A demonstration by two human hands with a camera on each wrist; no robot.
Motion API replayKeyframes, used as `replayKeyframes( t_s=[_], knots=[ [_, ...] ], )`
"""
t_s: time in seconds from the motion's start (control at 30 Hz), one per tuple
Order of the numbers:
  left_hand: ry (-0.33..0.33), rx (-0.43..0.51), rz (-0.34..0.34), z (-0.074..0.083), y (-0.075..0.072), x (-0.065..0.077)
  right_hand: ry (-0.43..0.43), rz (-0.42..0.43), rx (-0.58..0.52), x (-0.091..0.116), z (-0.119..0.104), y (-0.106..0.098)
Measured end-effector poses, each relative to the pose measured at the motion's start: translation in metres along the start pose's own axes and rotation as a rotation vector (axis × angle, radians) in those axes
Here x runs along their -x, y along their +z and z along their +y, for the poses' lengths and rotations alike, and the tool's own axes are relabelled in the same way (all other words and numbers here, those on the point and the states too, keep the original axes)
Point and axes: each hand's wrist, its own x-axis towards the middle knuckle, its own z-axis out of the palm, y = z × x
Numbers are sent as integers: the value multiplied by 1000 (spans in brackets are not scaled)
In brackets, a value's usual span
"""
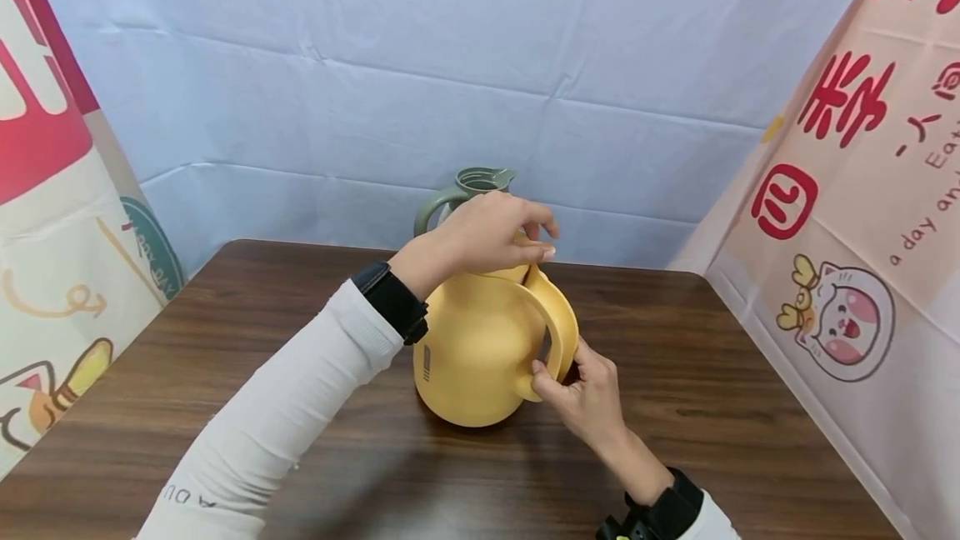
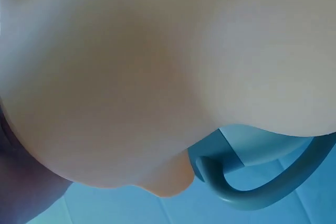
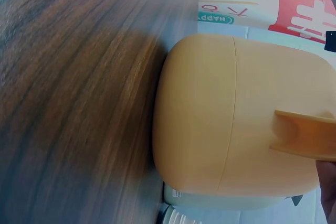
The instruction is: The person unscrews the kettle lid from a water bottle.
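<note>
A yellow thermos jug stands upright on the table, its handle facing right. My right hand grips the lower part of that handle, thumb on the near side. My left hand reaches over the jug's top, thumb and bent fingers around a yellow top part that is mostly hidden beneath it. Close behind is a green thermos jug with an uncovered, ringed mouth and a spout pointing right. Its curved handle also shows in the left wrist view. The yellow jug fills the right wrist view.
The dark wood table ends at a pale blue cloth backdrop. Printed banners stand left and right. A pale ridged piece lies by the green jug's base.
</note>
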Motion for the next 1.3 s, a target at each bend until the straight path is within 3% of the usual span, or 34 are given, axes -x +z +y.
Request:
replayKeyframes(
  t_s=[0.1,0.2,0.5,0.8,1.03,1.3],
  knots=[
    [22,44,-9,-1,-1,-2,0,-2,-1,-1,0,0],
    [3,45,-10,-1,-2,-6,0,-2,0,-1,-1,0],
    [-155,56,-12,-10,-3,-15,0,-4,-23,-2,-2,0],
    [-329,103,47,-33,-4,-8,19,-6,-42,1,-3,3],
    [-350,130,74,-38,-4,-3,7,0,-43,1,-2,3],
    [-297,182,157,-43,1,10,-14,9,-33,1,-1,1]
  ],
)
